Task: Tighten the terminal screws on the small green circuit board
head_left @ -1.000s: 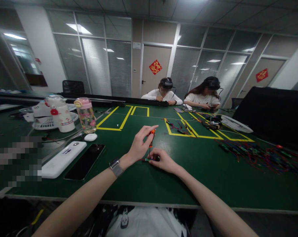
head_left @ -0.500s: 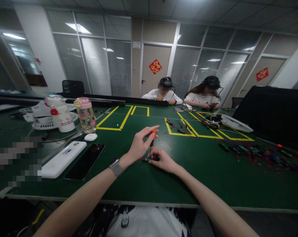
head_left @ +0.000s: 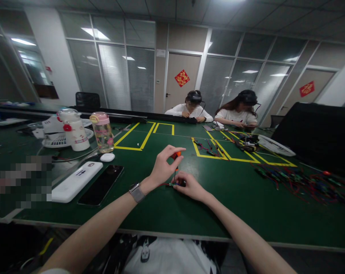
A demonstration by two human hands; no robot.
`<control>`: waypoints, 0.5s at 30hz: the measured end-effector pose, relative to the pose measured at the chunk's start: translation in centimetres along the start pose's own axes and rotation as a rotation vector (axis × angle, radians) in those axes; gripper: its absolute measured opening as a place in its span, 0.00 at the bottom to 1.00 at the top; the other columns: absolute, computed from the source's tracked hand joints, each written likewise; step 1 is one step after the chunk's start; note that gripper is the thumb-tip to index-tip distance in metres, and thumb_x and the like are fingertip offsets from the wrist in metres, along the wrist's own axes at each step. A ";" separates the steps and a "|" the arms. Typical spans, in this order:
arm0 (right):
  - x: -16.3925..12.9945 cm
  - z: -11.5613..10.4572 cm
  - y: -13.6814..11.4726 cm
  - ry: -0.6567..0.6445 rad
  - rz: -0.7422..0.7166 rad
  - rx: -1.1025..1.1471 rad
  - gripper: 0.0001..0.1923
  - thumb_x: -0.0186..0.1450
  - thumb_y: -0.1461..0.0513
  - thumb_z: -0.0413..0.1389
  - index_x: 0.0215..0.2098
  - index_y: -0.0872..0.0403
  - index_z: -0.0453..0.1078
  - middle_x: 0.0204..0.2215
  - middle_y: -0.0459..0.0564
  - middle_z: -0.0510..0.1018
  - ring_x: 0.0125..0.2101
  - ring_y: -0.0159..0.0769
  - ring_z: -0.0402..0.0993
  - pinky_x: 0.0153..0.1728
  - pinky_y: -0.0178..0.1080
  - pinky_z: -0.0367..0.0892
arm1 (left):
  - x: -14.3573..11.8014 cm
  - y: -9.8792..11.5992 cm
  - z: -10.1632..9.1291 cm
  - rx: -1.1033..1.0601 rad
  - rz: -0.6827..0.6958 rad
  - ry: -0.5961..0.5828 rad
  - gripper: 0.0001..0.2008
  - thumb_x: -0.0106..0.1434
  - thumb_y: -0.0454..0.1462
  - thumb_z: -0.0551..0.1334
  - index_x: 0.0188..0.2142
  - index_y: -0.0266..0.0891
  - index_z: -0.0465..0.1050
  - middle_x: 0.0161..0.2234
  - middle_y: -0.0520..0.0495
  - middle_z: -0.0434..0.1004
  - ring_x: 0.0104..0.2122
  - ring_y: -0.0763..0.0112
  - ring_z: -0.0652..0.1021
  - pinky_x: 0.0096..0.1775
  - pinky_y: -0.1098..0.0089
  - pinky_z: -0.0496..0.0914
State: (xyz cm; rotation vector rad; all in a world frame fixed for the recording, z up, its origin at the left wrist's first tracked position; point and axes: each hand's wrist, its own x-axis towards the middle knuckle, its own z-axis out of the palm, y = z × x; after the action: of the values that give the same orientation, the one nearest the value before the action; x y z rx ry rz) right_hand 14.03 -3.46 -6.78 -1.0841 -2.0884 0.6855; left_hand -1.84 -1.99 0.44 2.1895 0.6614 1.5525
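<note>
My left hand (head_left: 161, 167), with a watch on its wrist, has thumb and fingers around the orange handle of a screwdriver (head_left: 177, 160). The tool stands nearly upright, its thin shaft reaching down between my hands. Low on the table, my right hand (head_left: 191, 187) is closed on a small green circuit board (head_left: 170, 185) with thin wires. My fingers cover part of the board, and the screwdriver's tip meets it or is very close; the exact contact is hidden.
Left on the green table (head_left: 149, 213) lie a black phone (head_left: 101, 185), a white power bank (head_left: 77, 182) and a white case (head_left: 107, 157), with two bottles behind. A heap of wired boards (head_left: 306, 182) lies right; more wired parts (head_left: 209, 147) sit within yellow tape. Two people sit opposite.
My left thumb and fingers have shifted around the screwdriver's handle, the thumb lower and wider apart from the index finger. My right hand stays on the board. The view has swung slightly left.
</note>
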 end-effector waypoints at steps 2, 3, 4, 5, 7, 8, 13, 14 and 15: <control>0.0 0.0 0.1 0.000 0.003 -0.005 0.09 0.55 0.72 0.57 0.32 0.57 0.73 0.27 0.44 0.68 0.27 0.29 0.64 0.29 0.32 0.60 | 0.0 -0.1 -0.1 0.059 0.011 0.044 0.09 0.62 0.36 0.63 0.42 0.41 0.76 0.34 0.50 0.68 0.34 0.72 0.72 0.40 0.70 0.68; 0.0 0.1 0.2 -0.001 0.001 -0.006 0.09 0.54 0.73 0.57 0.32 0.57 0.73 0.27 0.44 0.68 0.27 0.29 0.64 0.29 0.32 0.60 | 0.0 -0.1 -0.2 0.061 0.011 0.044 0.09 0.62 0.36 0.63 0.42 0.42 0.76 0.34 0.50 0.68 0.35 0.72 0.72 0.40 0.70 0.68; 0.0 0.1 0.2 -0.002 -0.003 -0.008 0.10 0.54 0.73 0.57 0.32 0.57 0.73 0.27 0.44 0.68 0.28 0.30 0.65 0.30 0.32 0.61 | 0.0 -0.1 -0.3 0.047 0.010 0.029 0.09 0.63 0.37 0.62 0.44 0.42 0.76 0.36 0.49 0.69 0.37 0.71 0.72 0.42 0.70 0.68; -0.1 0.1 0.3 -0.004 -0.008 -0.009 0.10 0.54 0.73 0.57 0.32 0.57 0.73 0.28 0.44 0.69 0.28 0.30 0.65 0.30 0.32 0.61 | 0.0 -0.2 -0.3 0.018 0.005 0.004 0.11 0.65 0.37 0.60 0.46 0.43 0.75 0.38 0.48 0.70 0.39 0.70 0.73 0.43 0.69 0.68; -0.1 0.0 0.3 -0.011 -0.019 -0.010 0.11 0.54 0.73 0.56 0.33 0.57 0.73 0.28 0.44 0.69 0.29 0.30 0.66 0.31 0.32 0.62 | 0.0 -0.3 -0.4 -0.074 -0.019 -0.060 0.15 0.69 0.36 0.53 0.52 0.44 0.72 0.44 0.46 0.71 0.43 0.69 0.74 0.45 0.68 0.69; -0.1 0.0 0.3 -0.015 -0.023 -0.010 0.11 0.53 0.74 0.56 0.33 0.56 0.72 0.29 0.44 0.70 0.29 0.30 0.66 0.31 0.32 0.62 | 0.0 -0.4 -0.4 -0.130 -0.038 -0.088 0.16 0.70 0.36 0.51 0.54 0.44 0.69 0.45 0.45 0.72 0.43 0.69 0.75 0.45 0.68 0.70; -0.1 -0.1 0.1 -0.025 -0.010 -0.024 0.11 0.54 0.73 0.57 0.33 0.56 0.72 0.28 0.44 0.69 0.29 0.30 0.66 0.30 0.32 0.62 | 0.0 -0.7 -0.1 -0.121 -0.079 -0.036 0.15 0.67 0.38 0.57 0.52 0.42 0.71 0.39 0.47 0.71 0.34 0.73 0.75 0.38 0.72 0.71; -0.1 -0.1 0.1 -0.022 -0.002 -0.026 0.10 0.54 0.73 0.57 0.33 0.56 0.73 0.28 0.44 0.69 0.29 0.30 0.66 0.31 0.32 0.62 | 0.0 -0.7 -0.1 -0.070 -0.068 -0.006 0.13 0.65 0.38 0.59 0.49 0.42 0.73 0.37 0.48 0.70 0.34 0.73 0.74 0.38 0.72 0.70; 0.0 -0.1 0.0 -0.020 0.007 -0.025 0.10 0.54 0.72 0.58 0.33 0.56 0.73 0.28 0.44 0.70 0.29 0.30 0.66 0.31 0.33 0.62 | 0.0 -0.7 -0.1 -0.029 -0.058 0.016 0.12 0.64 0.38 0.61 0.47 0.42 0.74 0.36 0.49 0.69 0.35 0.73 0.73 0.38 0.72 0.70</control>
State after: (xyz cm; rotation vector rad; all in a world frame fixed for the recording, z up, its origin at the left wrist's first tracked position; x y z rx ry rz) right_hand 14.12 -3.47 -6.77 -1.1038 -2.1160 0.6777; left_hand -2.06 -1.38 0.11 2.1204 0.6966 1.5418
